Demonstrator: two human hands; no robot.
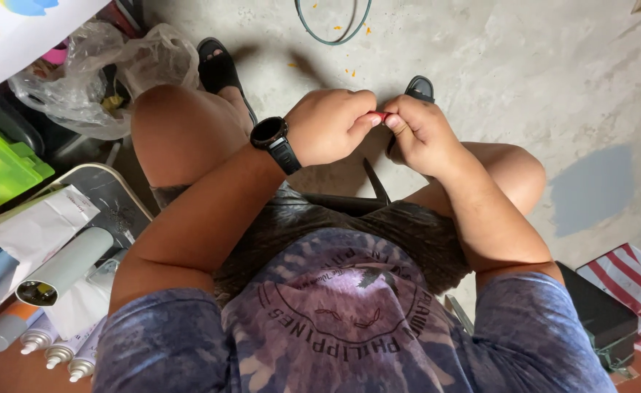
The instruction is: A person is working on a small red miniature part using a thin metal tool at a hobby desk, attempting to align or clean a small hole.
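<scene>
Two bare hands meet above a rough, mottled grey concrete floor (524, 65), seen from the head camera over the seated person's knees: the left hand (328, 127), with a black watch (271, 135) on its wrist, and the right hand (422, 131) both pinch a small red piece (380, 115) between their fingertips. By the floor's left edge lie a crumpled clear plastic bag (109, 65), a smooth grey tube (66, 266) and white-nozzled sealant tubes (44, 342); a thin green hoop (333, 29) rests at its top edge.
</scene>
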